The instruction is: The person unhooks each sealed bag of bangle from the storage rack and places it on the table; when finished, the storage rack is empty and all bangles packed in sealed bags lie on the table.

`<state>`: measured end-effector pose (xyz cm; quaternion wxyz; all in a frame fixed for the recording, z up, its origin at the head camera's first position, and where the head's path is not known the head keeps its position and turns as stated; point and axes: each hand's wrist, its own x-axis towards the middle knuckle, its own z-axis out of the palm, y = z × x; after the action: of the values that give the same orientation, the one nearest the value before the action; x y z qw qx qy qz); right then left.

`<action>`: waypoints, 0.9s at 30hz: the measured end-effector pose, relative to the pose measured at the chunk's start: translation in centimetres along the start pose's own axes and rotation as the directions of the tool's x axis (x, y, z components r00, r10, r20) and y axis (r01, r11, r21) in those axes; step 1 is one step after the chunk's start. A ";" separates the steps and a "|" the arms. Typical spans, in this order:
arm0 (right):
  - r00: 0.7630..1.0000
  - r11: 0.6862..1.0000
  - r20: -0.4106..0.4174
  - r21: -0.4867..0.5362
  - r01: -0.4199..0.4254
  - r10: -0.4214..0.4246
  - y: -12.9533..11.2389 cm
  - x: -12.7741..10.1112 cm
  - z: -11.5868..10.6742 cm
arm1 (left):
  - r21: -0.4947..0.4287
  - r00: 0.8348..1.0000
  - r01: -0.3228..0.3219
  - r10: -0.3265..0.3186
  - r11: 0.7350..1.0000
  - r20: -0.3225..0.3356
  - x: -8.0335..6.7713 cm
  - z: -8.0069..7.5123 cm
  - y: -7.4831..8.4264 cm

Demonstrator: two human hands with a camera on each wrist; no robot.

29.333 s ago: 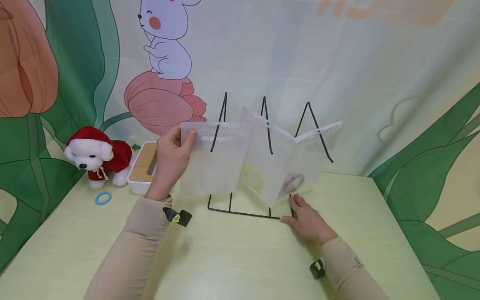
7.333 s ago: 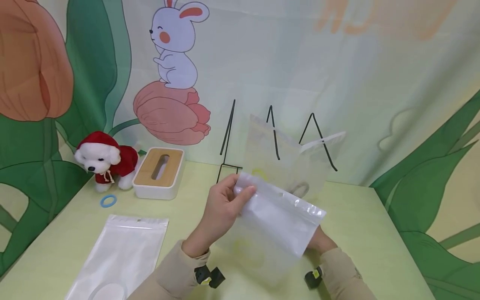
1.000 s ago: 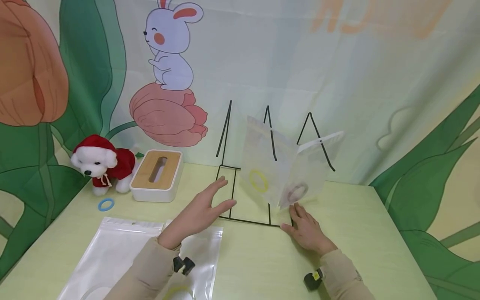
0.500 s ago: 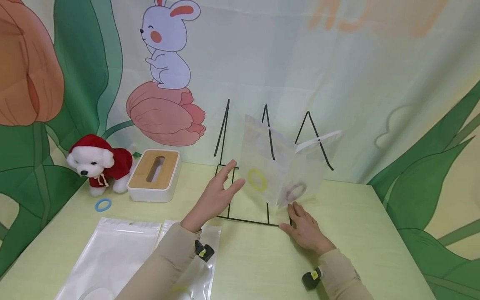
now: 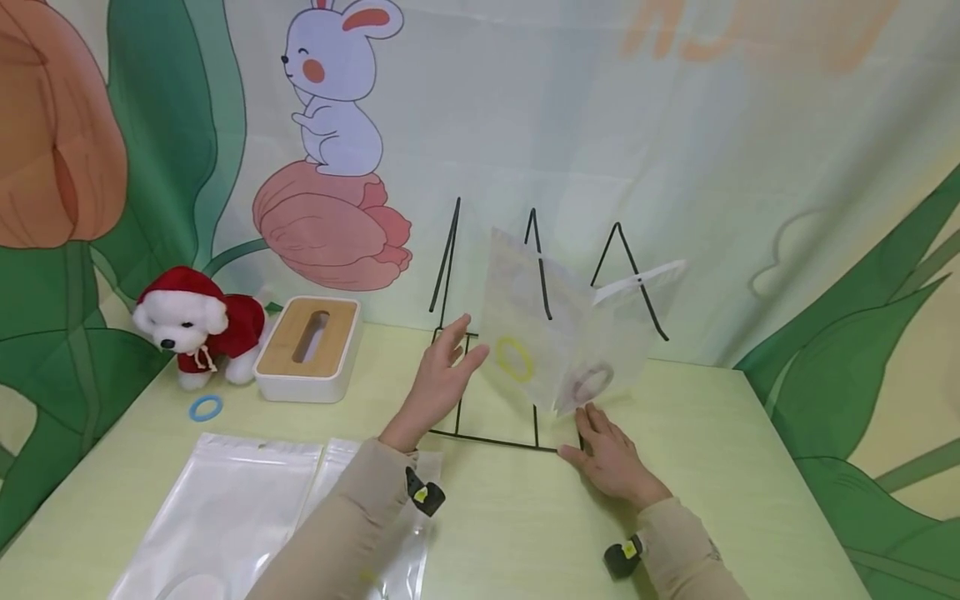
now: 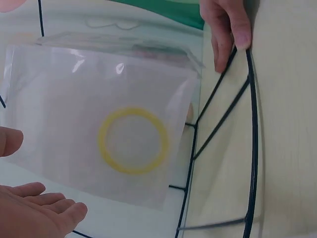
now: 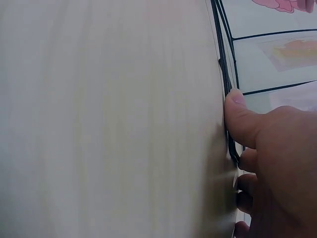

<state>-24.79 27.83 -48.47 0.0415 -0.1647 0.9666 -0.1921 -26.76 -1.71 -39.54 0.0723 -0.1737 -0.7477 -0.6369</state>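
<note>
A black wire rack with three upright hooks stands on the table. From its middle hook hangs a clear zip bag with a yellow ring inside. Another zip bag, holding a greyish ring, hangs on the right hook. My left hand is raised just left of the yellow-ring bag, thumb and fingers spread, with nothing between them. My right hand grips the rack's front right corner, thumb on the front wire and fingers along the side. The left hook bears no bag.
Two zip bags lie flat at front left: one with a whitish ring, the other partly under my left sleeve. A blue ring, a plush dog and a wood-topped tissue box stand behind them.
Over the last second my left hand has risen rightward toward the hanging yellow-ring bag; the right has stayed. The bag my left hand held 7.3 s ago is no longer in it.
</note>
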 end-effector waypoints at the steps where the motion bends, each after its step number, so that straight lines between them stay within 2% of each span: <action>1: 1.000 1.000 0.003 0.002 -0.003 0.003 0.0 0.0 0.0 | -0.017 1.000 0.000 0.000 1.000 -0.005 0.0 0.1 -0.1; 8: 1.000 1.000 0.004 0.000 -0.011 0.011 0.0 0.2 0.1 | -0.105 0.997 0.057 -0.062 0.993 -0.046 0.7 0.4 0.0; 16: 1.000 1.000 0.000 0.001 -0.009 0.009 -0.1 0.2 0.1 | -0.243 0.993 0.103 -0.115 0.965 -0.038 1.0 1.1 -0.8; 27: 1.000 1.000 0.000 0.002 -0.008 0.008 0.0 0.1 0.2 | -0.225 0.990 0.130 -0.140 0.966 -0.026 1.9 1.8 -1.3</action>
<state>-24.83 27.72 -48.69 0.0427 -0.1606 0.9671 -0.1929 -28.77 0.15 -40.42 0.0244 -0.1160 -0.6800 -0.7235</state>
